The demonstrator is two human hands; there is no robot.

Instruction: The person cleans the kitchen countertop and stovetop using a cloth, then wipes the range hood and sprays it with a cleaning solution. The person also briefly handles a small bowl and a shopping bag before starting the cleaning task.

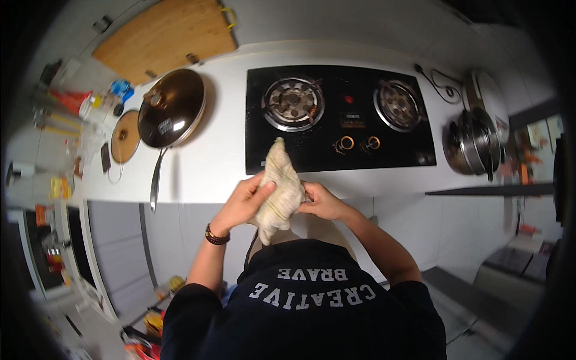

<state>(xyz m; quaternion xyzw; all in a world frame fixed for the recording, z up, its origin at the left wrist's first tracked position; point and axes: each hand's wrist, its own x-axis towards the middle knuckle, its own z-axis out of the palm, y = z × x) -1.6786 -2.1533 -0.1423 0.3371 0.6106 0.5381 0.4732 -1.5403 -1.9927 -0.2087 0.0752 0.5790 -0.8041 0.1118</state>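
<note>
A crumpled, damp-looking off-white cloth (281, 189) hangs between my hands, just in front of the counter's front edge. My left hand (247, 198) grips its left side, with the thumb lying over the fabric. At the cloth's right side, the fingers of my right hand (318, 201) are bent and pinch its edge; the fingertips are partly hidden. The cloth's upper tip overlaps the front of a black two-burner gas cooktop (306, 153) with two knobs. No flame shows on either burner.
A lidded frying pan (173, 108) stands on the left, its handle jutting past the counter edge. Beside it lies a round lid (125, 136). A wooden cutting board (166, 36) leans at the back. Stacked metal pots (472, 141) and a coiled power cord (443, 85) sit right.
</note>
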